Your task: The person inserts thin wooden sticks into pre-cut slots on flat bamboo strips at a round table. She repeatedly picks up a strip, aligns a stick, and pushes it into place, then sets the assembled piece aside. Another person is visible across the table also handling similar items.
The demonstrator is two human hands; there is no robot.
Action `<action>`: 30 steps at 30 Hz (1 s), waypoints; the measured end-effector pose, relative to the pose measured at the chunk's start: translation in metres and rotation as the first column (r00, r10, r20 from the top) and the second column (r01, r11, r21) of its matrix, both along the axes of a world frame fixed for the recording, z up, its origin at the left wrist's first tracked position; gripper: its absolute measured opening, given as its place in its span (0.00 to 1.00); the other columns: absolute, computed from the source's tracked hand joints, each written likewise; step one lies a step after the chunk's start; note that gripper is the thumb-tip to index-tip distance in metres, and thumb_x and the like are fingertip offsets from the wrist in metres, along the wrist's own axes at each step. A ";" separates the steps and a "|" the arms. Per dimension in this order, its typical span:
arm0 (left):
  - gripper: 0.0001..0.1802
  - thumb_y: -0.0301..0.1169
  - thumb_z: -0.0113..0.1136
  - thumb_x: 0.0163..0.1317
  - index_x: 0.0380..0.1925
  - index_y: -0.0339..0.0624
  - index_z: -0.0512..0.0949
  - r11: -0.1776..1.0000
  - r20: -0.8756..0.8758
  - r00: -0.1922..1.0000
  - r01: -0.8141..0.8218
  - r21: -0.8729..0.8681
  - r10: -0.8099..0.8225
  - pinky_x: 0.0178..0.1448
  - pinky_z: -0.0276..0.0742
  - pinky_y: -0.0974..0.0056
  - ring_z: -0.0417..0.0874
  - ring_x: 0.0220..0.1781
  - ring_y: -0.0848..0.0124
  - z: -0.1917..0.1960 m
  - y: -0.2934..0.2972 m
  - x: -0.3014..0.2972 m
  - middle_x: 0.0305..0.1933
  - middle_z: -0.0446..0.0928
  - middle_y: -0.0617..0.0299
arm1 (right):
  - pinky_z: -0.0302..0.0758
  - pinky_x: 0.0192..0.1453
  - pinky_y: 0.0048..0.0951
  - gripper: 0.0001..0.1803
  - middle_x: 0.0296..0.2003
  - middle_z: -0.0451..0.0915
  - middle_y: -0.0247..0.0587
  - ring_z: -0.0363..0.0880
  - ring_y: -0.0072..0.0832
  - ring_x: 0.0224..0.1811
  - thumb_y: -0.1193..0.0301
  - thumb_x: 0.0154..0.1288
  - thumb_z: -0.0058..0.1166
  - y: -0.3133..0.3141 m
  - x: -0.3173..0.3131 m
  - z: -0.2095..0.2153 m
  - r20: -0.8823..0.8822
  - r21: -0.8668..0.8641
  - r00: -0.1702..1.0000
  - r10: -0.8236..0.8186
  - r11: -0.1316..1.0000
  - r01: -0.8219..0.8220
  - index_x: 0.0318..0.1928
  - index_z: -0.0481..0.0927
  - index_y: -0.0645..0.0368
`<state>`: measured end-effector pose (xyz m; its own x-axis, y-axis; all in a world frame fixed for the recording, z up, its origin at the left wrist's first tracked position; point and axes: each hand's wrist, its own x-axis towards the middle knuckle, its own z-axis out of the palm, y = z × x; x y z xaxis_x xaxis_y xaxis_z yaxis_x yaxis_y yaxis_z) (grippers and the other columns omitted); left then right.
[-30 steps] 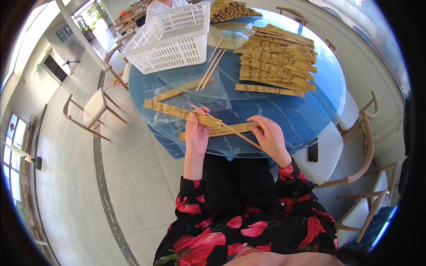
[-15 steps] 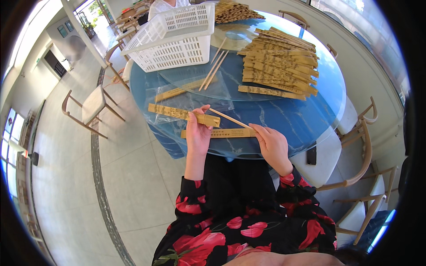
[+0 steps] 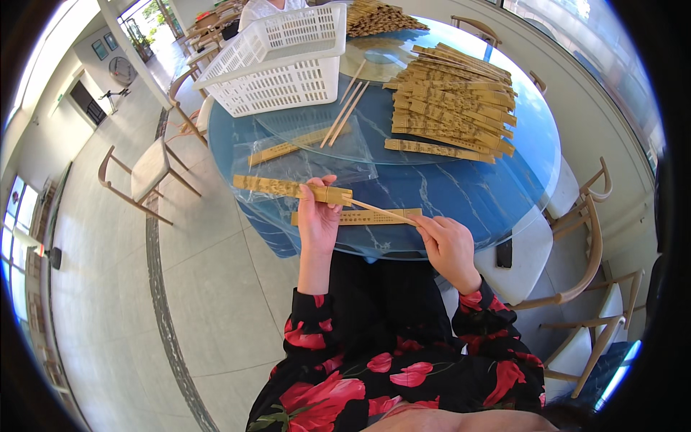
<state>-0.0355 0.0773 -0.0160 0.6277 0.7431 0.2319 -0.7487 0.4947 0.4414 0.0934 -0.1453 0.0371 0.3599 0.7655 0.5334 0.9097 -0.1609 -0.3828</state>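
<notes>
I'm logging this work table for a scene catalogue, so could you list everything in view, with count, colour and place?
Round blue marbled table: one, centre.
White plastic lattice basket: one, far left of the table.
Stack of tan paper chopstick sleeves: too many to count, far right of the table.
Bare bamboo chopsticks: two or three, pale, table middle.
Clear plastic bag: one, near left, under a loose sleeve.
Single tan sleeve: one, at the near edge.
Pile of bamboo sticks: brown, far edge.
Wooden chairs with white seats: several, around the table.
Left hand: holds a tan sleeve.
Right hand: pinches a bamboo chopstick whose tip is at the sleeve's mouth.
</notes>
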 end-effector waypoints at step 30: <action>0.19 0.47 0.42 0.78 0.44 0.42 0.71 0.982 -0.094 0.994 -0.036 0.186 0.054 0.39 0.70 0.71 0.69 0.31 0.76 -0.002 -0.004 -0.002 0.42 0.75 0.55 | 0.72 0.32 0.40 0.09 0.28 0.81 0.46 0.79 0.47 0.30 0.67 0.69 0.55 -0.003 0.002 0.005 -0.410 -0.100 0.907 0.095 0.984 -0.148 0.44 0.84 0.55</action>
<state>-0.0374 0.0730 -0.0177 0.6211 0.7215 0.3061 -0.7168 0.3651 0.5940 0.0959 -0.1485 0.0418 0.4231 0.8681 0.2595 0.6982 -0.1298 -0.7041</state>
